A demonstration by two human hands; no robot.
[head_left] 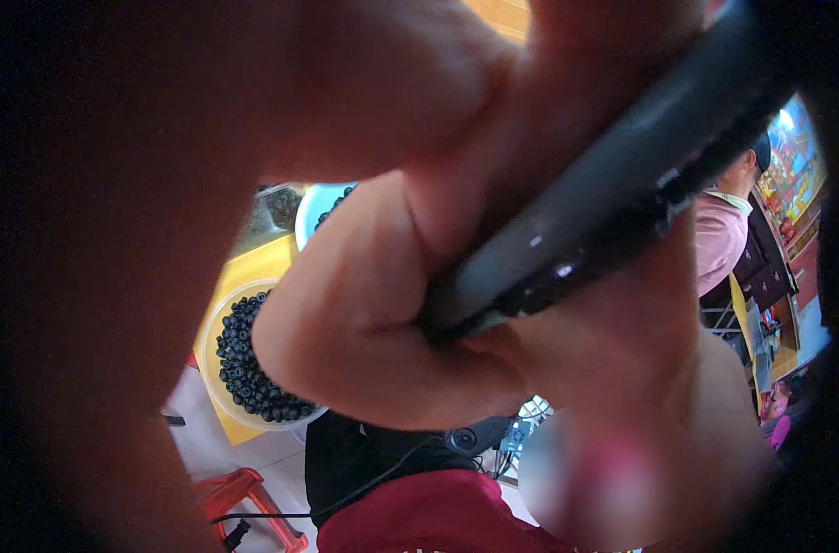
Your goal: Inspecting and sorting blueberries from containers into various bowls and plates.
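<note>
Close to the camera, fingers are curled around a dark, curved band [613, 175] that looks like a strap. They appear to belong to my right hand [373, 313]; its palm side fills the lower right. A dark, blurred mass of skin along the left side and top seems to be my left hand [189, 138], too near and too dim to make out its fingers. Partly behind the curled fingers is a clear round bowl [205, 355] of blueberries [253, 373]. Beyond it, a light blue bowl [310, 214] also holds dark berries.
The bowls stand on a yellow surface [258, 263]. A red plastic stool [267, 502] is at lower left, with a black cable running beside it. Dark red and black cloth [419, 516] shows below. At right is a person in a pink shirt [721, 235], near dark furniture [769, 263].
</note>
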